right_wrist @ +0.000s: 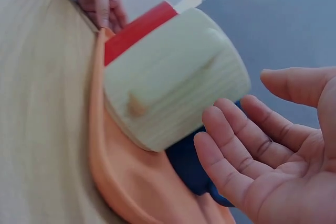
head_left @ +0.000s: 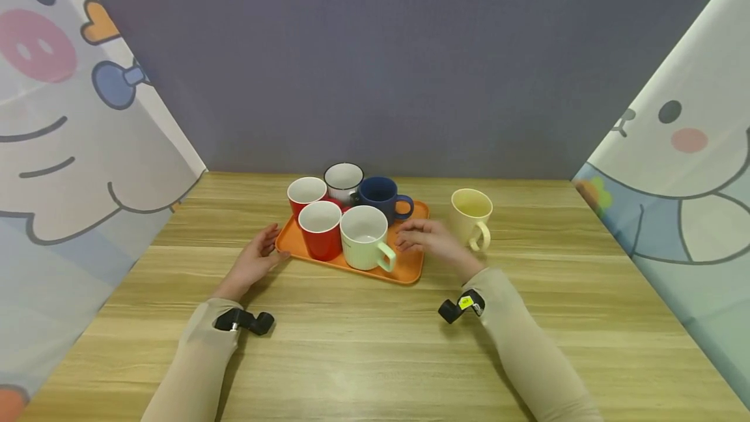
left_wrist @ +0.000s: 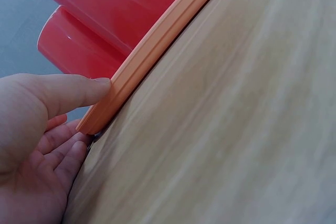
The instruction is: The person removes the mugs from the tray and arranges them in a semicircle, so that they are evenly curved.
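My left hand (head_left: pixel 256 262) grips the left front corner of an orange tray (head_left: pixel 408 273), its thumb against the rim in the left wrist view. On the tray stand a pale green mug (head_left: pixel 359 251), two red cups with white insides, a navy mug (head_left: pixel 376 203) and a white mug with a dark rim (head_left: pixel 340 193). The front red cup (head_left: pixel 322 243) is beside the green mug; the other red cup (head_left: pixel 300 204) stands behind it. My right hand (head_left: pixel 432 241) hovers over the tray's right side, fingers spread and holding nothing, near the green mug's handle.
A pale yellow mug (head_left: pixel 466 226) stands on the wooden table (head_left: pixel 328 344), right of the tray. Behind the table rises a grey wall (head_left: pixel 375 64). Printed cartoon curtains (head_left: pixel 135 155) hang along both sides.
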Demonstrator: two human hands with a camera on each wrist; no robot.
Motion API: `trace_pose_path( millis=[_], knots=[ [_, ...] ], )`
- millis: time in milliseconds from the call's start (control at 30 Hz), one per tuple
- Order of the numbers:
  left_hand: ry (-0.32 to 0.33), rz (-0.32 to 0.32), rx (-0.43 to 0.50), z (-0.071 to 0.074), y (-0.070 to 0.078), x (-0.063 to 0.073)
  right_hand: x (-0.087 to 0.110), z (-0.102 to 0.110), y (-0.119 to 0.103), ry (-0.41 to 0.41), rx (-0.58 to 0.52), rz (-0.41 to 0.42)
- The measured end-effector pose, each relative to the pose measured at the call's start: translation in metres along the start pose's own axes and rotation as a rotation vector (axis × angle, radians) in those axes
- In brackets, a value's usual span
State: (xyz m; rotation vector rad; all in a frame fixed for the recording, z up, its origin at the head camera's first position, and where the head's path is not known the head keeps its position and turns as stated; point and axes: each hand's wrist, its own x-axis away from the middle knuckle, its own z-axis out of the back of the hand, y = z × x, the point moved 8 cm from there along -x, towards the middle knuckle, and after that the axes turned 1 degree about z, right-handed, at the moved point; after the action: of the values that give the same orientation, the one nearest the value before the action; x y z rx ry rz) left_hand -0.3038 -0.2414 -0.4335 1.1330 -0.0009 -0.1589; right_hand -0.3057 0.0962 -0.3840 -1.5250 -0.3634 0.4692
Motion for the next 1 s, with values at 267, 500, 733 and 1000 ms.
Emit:
trace_pose_path(
  millis=[267, 500, 733, 1000],
  knots=[
    [-0.002, -0.003, 0.008, 0.000, 0.001, 0.001, 0.000, -0.014, 0.012, -0.017, -0.013, -0.054],
    [0.000, -0.002, 0.015, 0.000, 0.000, 0.000, 0.001, -0.026, 0.014, -0.056, -0.037, -0.048],
    [-0.006, 0.003, 0.033, 0.001, -0.001, 0.000, -0.001, -0.033, 0.018, -0.074, -0.054, -0.039],
    [-0.010, 0.009, 0.020, 0.001, -0.001, -0.001, -0.001, -0.033, 0.020, -0.067, -0.089, -0.029]
  ],
)
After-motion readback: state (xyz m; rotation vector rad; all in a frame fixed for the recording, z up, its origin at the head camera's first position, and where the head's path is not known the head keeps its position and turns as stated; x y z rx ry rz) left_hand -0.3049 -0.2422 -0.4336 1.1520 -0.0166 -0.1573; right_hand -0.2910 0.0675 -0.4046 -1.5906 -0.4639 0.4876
